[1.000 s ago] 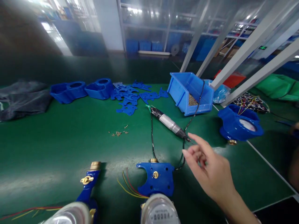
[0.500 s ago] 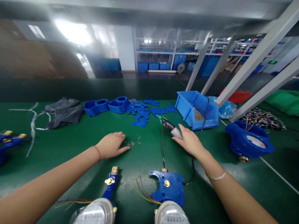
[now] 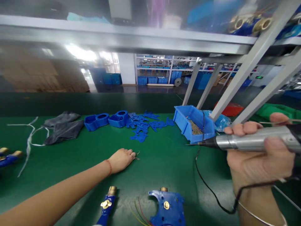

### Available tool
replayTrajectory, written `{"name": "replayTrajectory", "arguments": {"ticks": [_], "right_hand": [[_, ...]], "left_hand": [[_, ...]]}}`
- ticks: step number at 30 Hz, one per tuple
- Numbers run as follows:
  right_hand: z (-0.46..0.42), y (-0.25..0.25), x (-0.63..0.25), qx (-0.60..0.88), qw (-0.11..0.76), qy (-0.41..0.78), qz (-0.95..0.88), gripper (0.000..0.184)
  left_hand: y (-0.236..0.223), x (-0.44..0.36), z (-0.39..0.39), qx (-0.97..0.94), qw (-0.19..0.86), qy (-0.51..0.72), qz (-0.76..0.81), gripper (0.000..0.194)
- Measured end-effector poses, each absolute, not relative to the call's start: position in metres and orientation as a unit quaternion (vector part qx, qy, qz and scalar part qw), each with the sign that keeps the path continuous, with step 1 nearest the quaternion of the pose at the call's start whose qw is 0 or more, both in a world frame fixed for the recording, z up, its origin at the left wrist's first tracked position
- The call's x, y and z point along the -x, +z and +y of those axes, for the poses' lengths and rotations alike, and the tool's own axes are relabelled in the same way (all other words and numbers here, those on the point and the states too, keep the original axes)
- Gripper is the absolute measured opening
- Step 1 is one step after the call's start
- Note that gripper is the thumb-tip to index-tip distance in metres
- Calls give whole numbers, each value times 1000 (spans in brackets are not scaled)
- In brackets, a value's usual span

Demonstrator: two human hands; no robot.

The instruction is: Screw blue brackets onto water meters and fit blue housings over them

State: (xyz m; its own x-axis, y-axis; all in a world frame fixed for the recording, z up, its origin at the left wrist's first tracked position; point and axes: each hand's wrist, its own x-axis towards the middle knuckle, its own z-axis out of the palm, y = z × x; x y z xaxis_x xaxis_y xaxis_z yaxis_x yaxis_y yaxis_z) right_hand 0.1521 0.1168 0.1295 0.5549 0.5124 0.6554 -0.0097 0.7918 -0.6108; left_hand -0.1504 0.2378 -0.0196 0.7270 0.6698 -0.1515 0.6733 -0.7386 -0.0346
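Observation:
My right hand (image 3: 261, 160) is wrapped around a silver electric screwdriver (image 3: 244, 142), raised close to the camera with its thin bit pointing left. My left hand (image 3: 122, 160) rests on the green table, fingers drawn together over a small pile of screws (image 3: 138, 157); its fingertips hide part of the pile. Below it lies a blue pipe fitting with a brass end (image 3: 108, 204). To the right of that, a flat blue bracket plate (image 3: 167, 207) sits over another brass-ended fitting, with coloured wires beside it.
A blue bin (image 3: 185, 125) holding many small screws stands behind the screwdriver bit. Loose blue plates (image 3: 141, 125), two blue housings (image 3: 96, 121) and a dark cloth (image 3: 64, 128) lie along the back. Grey shelf posts (image 3: 246, 66) rise on the right.
My right hand has lifted the screwdriver off the table, bringing it right and nearer the camera. My left hand has moved slightly right onto the screws, its fingers closing. The view has tilted up.

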Motion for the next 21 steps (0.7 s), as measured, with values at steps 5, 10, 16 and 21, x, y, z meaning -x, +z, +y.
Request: {"name": "replayTrajectory", "arguments": {"ticks": [5,10,16,21], "right_hand": [[128,135,-141,223,872,273,-339,12],[130,134,-133,235,845,348,-332,9],[122,135,-135,271,832,339,-345,11],[117,138,-135,226,839,354,-347,12]], "left_hand": [[-16,153,238,-920,73,-64,381,19],[-12,162,242,-888,201,15,413,21],[-10,164,246,-766,430,151,454,34],[4,150,227,-662,586,220,412,41]]}}
